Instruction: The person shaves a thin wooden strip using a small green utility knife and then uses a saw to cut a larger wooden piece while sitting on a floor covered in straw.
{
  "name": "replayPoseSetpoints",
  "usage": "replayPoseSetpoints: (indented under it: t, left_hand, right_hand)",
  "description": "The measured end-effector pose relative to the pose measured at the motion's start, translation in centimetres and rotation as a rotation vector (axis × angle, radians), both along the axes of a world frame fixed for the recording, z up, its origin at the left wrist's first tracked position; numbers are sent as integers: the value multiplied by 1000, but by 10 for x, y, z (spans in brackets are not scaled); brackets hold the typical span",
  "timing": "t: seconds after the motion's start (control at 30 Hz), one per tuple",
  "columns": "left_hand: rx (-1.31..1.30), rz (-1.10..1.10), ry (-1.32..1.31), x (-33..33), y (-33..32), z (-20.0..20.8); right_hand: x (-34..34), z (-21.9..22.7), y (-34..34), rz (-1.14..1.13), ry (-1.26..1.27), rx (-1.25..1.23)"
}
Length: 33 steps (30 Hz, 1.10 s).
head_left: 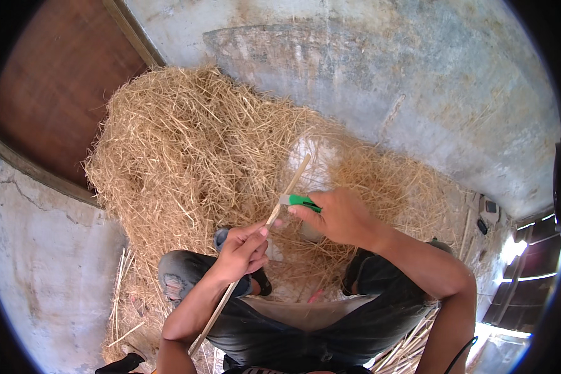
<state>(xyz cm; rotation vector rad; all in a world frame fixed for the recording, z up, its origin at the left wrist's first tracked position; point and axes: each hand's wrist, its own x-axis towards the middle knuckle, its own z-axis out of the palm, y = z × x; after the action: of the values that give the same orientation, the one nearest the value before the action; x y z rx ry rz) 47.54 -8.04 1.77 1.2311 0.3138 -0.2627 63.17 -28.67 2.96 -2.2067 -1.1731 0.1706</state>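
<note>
My left hand [242, 251] is closed round a long, thin pale stick [213, 319], perhaps bamboo or wood. The stick slants from beside my left forearm up past my fingers, and its far end stands over the straw. In my right hand [340, 216] is a green-handled utility knife [305, 202], gripped with the blade side toward the left. Its short blade lies against the stick, a little beyond my left fingertips. Part of the knife's handle is hidden inside my right fist.
A big heap of straw or shavings [174, 137] rises ahead and left, against a stained wall [380, 62]. A brown door panel [56, 81] is at the far left. Loose sticks [119, 290] lie by my left side, more sticks [405, 344] under my right leg. Small dark objects [482, 225] sit far right.
</note>
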Motion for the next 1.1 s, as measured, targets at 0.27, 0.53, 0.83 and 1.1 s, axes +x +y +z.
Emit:
replayPoseSetpoints:
  t: [0.27,0.53,0.83,1.1]
  left_hand:
    - [7,-38,-39,-22,2,2]
    - [-56,7,-45,-11,15,0]
    - [-185,-31,35,-2,6,9]
    - [-241,-25,125,-7,10,3]
  right_hand:
    - [125,4,-61,-574,4,71]
    - [22,15,-12,-182,216,141]
    - [-4,-10,4,57,100,96]
    - [42,-18,1,-322,71,128]
